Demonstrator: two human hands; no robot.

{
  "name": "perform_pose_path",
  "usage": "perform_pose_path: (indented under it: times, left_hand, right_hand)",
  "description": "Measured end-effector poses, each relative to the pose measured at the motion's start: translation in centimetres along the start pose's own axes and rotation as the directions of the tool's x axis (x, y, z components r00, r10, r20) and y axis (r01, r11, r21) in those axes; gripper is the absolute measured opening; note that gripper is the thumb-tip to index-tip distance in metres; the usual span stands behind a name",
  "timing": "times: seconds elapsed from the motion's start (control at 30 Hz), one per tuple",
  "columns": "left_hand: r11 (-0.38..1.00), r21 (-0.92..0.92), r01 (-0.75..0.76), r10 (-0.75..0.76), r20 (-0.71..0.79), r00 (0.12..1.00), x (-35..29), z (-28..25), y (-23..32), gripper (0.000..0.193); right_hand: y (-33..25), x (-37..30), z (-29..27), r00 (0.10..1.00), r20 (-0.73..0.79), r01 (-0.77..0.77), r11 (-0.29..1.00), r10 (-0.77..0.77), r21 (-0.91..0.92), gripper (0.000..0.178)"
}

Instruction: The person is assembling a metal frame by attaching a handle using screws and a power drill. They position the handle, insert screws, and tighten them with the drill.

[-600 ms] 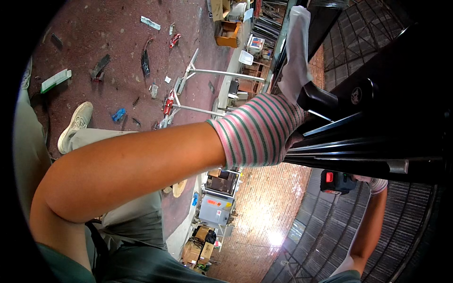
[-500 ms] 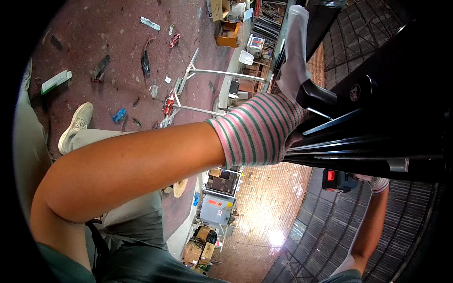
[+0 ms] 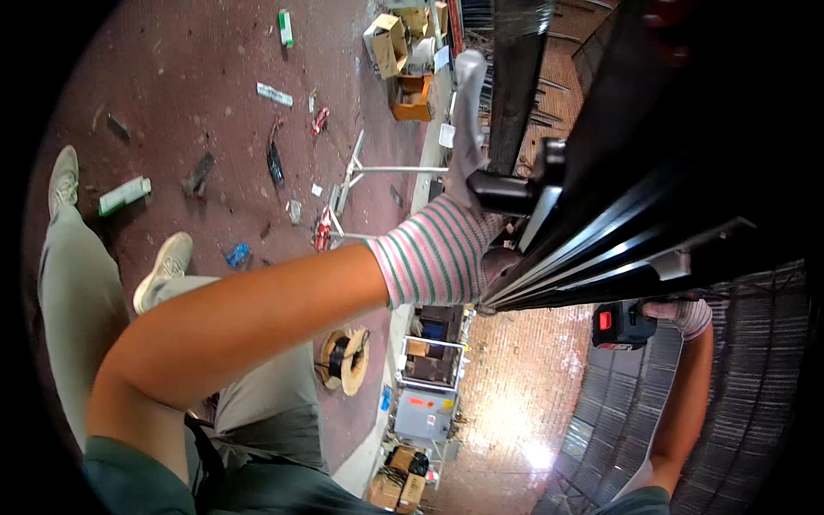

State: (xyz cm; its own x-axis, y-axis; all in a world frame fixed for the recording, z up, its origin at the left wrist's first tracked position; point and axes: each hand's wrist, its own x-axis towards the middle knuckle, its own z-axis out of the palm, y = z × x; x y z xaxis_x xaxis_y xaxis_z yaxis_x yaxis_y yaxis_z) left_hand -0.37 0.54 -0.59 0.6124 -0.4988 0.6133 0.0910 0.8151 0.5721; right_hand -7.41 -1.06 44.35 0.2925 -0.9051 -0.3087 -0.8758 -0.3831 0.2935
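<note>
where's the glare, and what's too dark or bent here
Head view: glare washes out part of the brick wall; head view: the black structure loses detail in darkness, with pale highlights along its strips; head view: the ribbed roof curves toward the rim.

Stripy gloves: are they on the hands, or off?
On. The left glove covers the left hand, its striped cuff around the wrist. The right glove, smaller in view, covers the right hand.

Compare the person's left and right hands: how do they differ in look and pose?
The left hand appears larger in view than the right hand. The left hand, at least one digit extended, is at the black bar assembly; the right hand grips a cordless power tool. Both wear striped gloves.
</note>
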Motion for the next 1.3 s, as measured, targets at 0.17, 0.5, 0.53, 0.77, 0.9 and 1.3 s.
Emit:
perform_pose_path:
  times: [0.17, 0.5, 0.53, 0.77, 0.9, 1.3]
  left_hand:
    - [0.961, -0.213, 0.179, -0.138, 0.193, 0.972, 1.9, -1.6, 1.3, 0.034]
    - [0.901, 0.086, 0.424, -0.427, 0.338, 0.839, 2.6, -1.8, 2.2, 0.027]
    - [0.898, 0.116, 0.425, -0.439, 0.311, 0.843, 2.6, -1.7, 2.1, 0.027]
    - [0.928, -0.145, 0.343, -0.295, 0.278, 0.914, 2.9, -2.1, 3.6, 0.023]
    - [0.95, -0.07, 0.304, -0.274, 0.281, 0.92, 2.7, -1.9, 3.8, 0.023]
    - [0.966, -0.167, 0.196, -0.15, 0.254, 0.955, 2.2, -1.6, 1.4, 0.033]
  right_hand:
    - [-1.3, 0.4, -0.1, 0.996, 0.075, -0.051, 0.995, 0.044, 0.085, 0.055]
    - [0.4, 0.7, 0.6, 0.995, 0.102, -0.01, 0.976, -0.013, 0.219, 0.049]
    - [1.1, 1.0, 0.5, 0.989, 0.148, -0.059, 0.968, 0.024, 0.242, 0.049]
    - [1.2, 0.8, 0.1, 0.989, 0.149, -0.031, 0.961, -0.011, 0.274, 0.047]
    - [3.6, 1.5, 0.1, 0.984, 0.159, 0.033, 0.963, -0.078, 0.269, 0.048]
    - [2.7, 0.5, -1.3, 0.964, -0.044, 0.252, 0.952, -0.263, -0.175, 0.066]
